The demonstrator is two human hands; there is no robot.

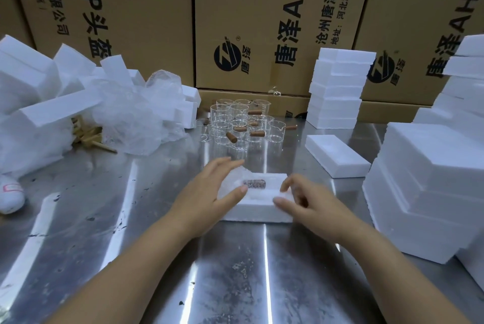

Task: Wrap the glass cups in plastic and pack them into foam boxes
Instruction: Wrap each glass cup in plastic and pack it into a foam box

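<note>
An open white foam box (258,209) lies on the steel table in front of me. Inside it sits a cup wrapped in plastic (253,184), its brown handle showing through the wrap. My left hand (209,192) rests on the box's left side with fingers straight, thumb on the rim. At the box's right end my right hand (301,200) has its thumb on the rim and its fingers loosely curled above the cavity. Several bare glass cups (237,124) with brown handles stand behind the box.
A crumpled heap of plastic bags (136,119) and loose foam pieces (39,103) lie at the left. A foam lid (336,154) lies at right, foam stacks (337,90) and large foam boxes (429,187) beyond. Cardboard cartons (262,22) wall the back.
</note>
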